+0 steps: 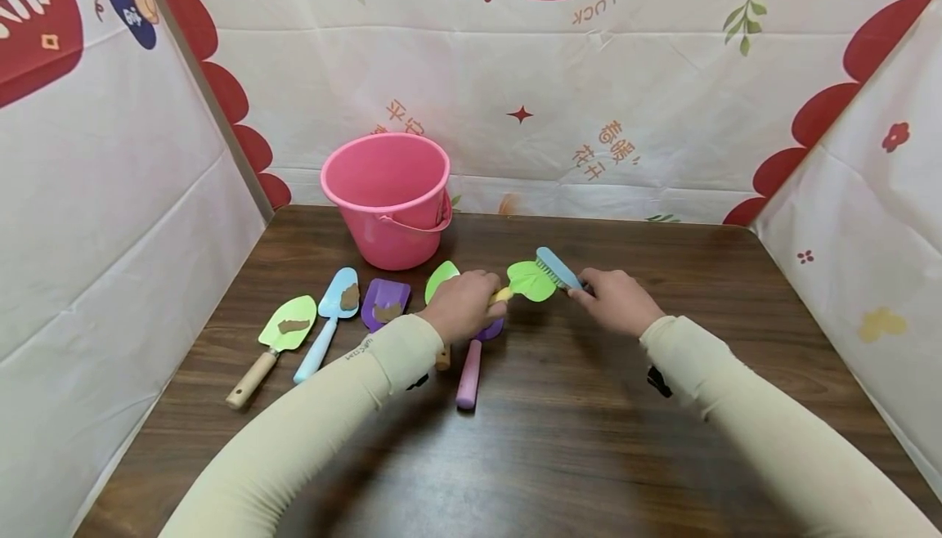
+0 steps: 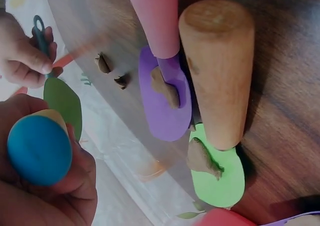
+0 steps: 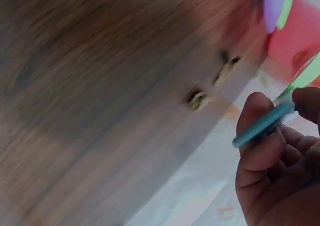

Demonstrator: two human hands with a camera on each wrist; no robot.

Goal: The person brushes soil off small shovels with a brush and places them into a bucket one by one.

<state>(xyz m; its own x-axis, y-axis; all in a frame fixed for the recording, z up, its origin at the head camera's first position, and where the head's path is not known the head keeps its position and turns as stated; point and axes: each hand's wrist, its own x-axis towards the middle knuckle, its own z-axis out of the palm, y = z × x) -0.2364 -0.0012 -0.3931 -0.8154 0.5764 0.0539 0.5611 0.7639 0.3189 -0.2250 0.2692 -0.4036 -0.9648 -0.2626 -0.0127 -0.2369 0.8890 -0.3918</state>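
The person wears 2 long, close-fitting sleeves of plain pale-cream cloth, the left cream sleeve (image 1: 312,428) and the right cream sleeve (image 1: 780,432). Each ends at the wrist in a smooth cream cloth band, the left cuff (image 1: 412,350) and the right cuff (image 1: 680,350), set off by a crease or seam; which of the 2 cannot be told. Small dark lettering (image 1: 360,349), too small to read, marks the left forearm near the band. Fine wrinkles cross the left cloth lower down. 2 small black pieces, 1 left (image 1: 418,382) and 1 right (image 1: 658,381), show at the wrists' undersides. Both hands are bare.
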